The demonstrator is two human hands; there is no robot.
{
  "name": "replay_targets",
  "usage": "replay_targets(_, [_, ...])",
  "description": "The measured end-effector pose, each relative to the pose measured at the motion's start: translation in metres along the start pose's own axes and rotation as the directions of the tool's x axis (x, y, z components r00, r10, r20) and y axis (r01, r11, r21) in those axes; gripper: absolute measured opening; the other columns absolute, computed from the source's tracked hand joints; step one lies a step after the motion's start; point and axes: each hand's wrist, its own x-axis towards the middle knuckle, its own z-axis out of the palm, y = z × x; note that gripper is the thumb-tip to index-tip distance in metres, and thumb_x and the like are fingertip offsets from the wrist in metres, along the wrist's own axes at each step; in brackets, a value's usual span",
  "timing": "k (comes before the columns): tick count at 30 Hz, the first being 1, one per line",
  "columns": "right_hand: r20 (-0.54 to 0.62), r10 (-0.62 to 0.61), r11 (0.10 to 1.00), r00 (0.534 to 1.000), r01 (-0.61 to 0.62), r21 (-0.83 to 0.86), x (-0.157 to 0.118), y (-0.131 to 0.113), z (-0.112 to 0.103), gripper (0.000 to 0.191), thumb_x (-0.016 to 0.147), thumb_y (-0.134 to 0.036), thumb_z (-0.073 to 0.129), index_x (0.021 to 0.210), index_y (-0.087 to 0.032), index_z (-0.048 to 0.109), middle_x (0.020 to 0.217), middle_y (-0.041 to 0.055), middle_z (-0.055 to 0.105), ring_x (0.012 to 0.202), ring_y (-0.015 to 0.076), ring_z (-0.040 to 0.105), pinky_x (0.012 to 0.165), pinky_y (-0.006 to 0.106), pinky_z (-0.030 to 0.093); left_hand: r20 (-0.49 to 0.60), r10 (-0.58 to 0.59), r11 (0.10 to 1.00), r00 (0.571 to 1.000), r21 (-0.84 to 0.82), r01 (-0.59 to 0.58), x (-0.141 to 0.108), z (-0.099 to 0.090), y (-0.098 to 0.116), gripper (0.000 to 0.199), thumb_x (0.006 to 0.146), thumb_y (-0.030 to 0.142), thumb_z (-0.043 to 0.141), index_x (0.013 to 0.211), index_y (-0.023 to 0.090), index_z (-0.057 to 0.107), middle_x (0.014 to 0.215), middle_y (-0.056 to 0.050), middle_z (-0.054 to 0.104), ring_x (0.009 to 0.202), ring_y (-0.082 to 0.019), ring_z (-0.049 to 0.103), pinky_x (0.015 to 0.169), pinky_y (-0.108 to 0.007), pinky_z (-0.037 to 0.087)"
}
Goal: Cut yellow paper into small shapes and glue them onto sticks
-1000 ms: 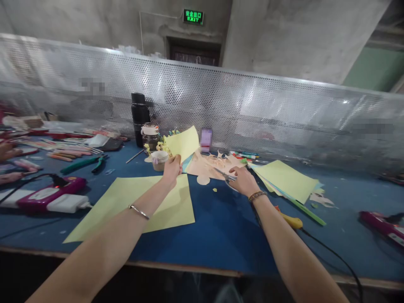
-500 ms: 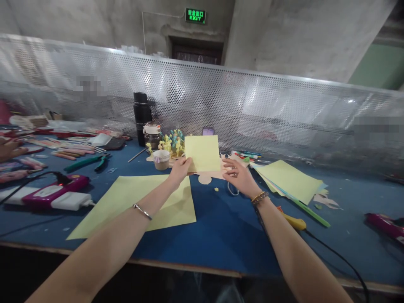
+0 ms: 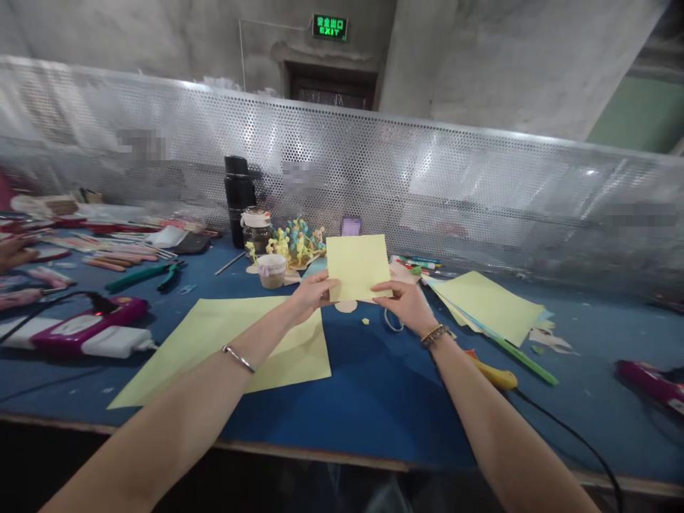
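Head view: Our right hand (image 3: 407, 305) has just joined our left hand (image 3: 311, 295) in pinching the small yellow sheet (image 3: 359, 267), raised above the blue table (image 3: 374, 406); gripped near its 2 lower corners, it is, we judge, better steadied for handling.

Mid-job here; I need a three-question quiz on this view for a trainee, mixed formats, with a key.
1. True or false: the left hand and the right hand both touch the small yellow sheet.
2. Multiple choice: what colour is the tall flask standing near the perforated panel? A) red B) black C) white
3. Fill in: the larger yellow sheet lies on the blue table, toward the person's ____ side.

Key: 1. True; 2. B; 3. left.
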Motion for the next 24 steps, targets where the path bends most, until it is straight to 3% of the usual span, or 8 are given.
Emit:
replay_targets(3, [-0.015, 0.013, 1.0, 1.0, -0.014, -0.021, 0.0, -0.004, -0.002, 0.012, 0.067, -0.022, 0.066, 0.077, -0.016, 0.07, 0.084, 0.0058, 0.073, 0.076, 0.0186, 0.067, 0.071, 0.032, 0.054, 0.129, 0.006, 1.0, 0.992, 0.024, -0.009, 0.002, -0.004, 0.001, 0.029, 0.063, 0.023, 0.075, 0.091, 0.018, 0.07, 0.093, -0.009, 0.071, 0.079, -0.019, 0.067, 0.067, -0.028, 0.053])
replay_targets(8, [-0.005, -0.013, 0.998, 1.0, 0.012, -0.053, 0.0, -0.004, -0.004, 0.007, 0.065, -0.016, 0.058, 0.062, -0.017, 0.064, 0.068, 0.0021, 0.069, 0.068, 0.017, 0.065, 0.069, 0.032, 0.054, 0.029, 0.036, 0.999, 0.999, 0.006, -0.036, 0.005, -0.01, 0.001, 0.029, 0.063, 0.032, 0.077, 0.087, 0.018, 0.069, 0.089, -0.007, 0.071, 0.072, -0.015, 0.065, 0.067, -0.026, 0.05])
replay_targets(12, [-0.047, 0.006, 1.0, 0.999, -0.006, 0.001, 0.002, -0.002, -0.006, 0.014, 0.07, -0.022, 0.058, 0.082, -0.017, 0.064, 0.085, 0.0049, 0.069, 0.074, 0.0173, 0.067, 0.068, 0.032, 0.055, -0.146, 0.104, 0.991, 0.984, -0.066, -0.114, 0.006, -0.011, 0.006, 0.027, 0.051, 0.021, 0.081, 0.07, 0.014, 0.065, 0.071, -0.005, 0.068, 0.065, -0.015, 0.063, 0.066, -0.028, 0.051])
replay_targets(15, [-0.157, 0.053, 0.998, 0.986, -0.045, 0.053, 0.004, 0.0, -0.011, 0.032, 0.074, -0.026, 0.056, 0.105, -0.018, 0.057, 0.103, 0.0081, 0.065, 0.074, 0.0165, 0.068, 0.063, 0.03, 0.055, -0.34, 0.16, 0.969, 0.927, -0.126, -0.214, 0.01, -0.017, 0.013, 0.019, 0.055, 0.017, 0.074, 0.062, 0.016, 0.056, 0.062, 0.001, 0.063, 0.061, -0.011, 0.061, 0.064, -0.023, 0.05])
replay_targets(17, [-0.186, 0.055, 0.997, 0.981, -0.065, -0.048, 0.005, 0.003, -0.014, 0.034, 0.075, -0.024, 0.055, 0.108, -0.018, 0.056, 0.101, 0.0078, 0.064, 0.072, 0.0156, 0.067, 0.063, 0.03, 0.055, -0.445, 0.175, 0.953, 0.878, -0.148, -0.265, 0.013, -0.022, 0.017, 0.016, 0.059, 0.016, 0.069, 0.066, 0.018, 0.054, 0.066, 0.002, 0.063, 0.063, -0.01, 0.061, 0.064, -0.022, 0.05])
replay_targets(19, [-0.124, 0.061, 0.953, 0.99, -0.095, -0.287, 0.004, 0.008, -0.018, 0.032, 0.076, -0.021, 0.053, 0.107, -0.019, 0.058, 0.096, 0.0058, 0.065, 0.074, 0.015, 0.065, 0.068, 0.029, 0.053, -0.509, 0.164, 0.946, 0.845, -0.162, -0.282, 0.016, -0.025, 0.019, 0.014, 0.06, 0.015, 0.065, 0.068, 0.018, 0.054, 0.068, 0.002, 0.063, 0.062, -0.01, 0.061, 0.062, -0.022, 0.05])
replay_targets(21, [-0.038, 0.123, 0.846, 0.992, -0.125, -0.518, 0.001, 0.013, -0.022, 0.029, 0.075, -0.02, 0.055, 0.103, -0.021, 0.062, 0.096, 0.0044, 0.066, 0.08, 0.0164, 0.064, 0.073, 0.03, 0.05, -0.539, 0.139, 0.946, 0.831, -0.176, -0.273, 0.017, -0.027, 0.019, 0.014, 0.06, 0.014, 0.064, 0.067, 0.018, 0.053, 0.064, 0.002, 0.061, 0.057, -0.01, 0.059, 0.06, -0.024, 0.051])
replay_targets(24, [-0.002, 0.205, 0.754, 0.979, -0.159, -0.637, -0.004, 0.018, -0.025, 0.023, 0.071, -0.022, 0.061, 0.093, -0.022, 0.067, 0.095, 0.005, 0.067, 0.086, 0.0212, 0.063, 0.076, 0.034, 0.048, -0.559, 0.103, 0.946, 0.822, -0.201, -0.256, 0.016, -0.027, 0.019, 0.016, 0.06, 0.014, 0.064, 0.064, 0.018, 0.048, 0.057, 0.004, 0.056, 0.051, -0.009, 0.056, 0.06, -0.026, 0.053])
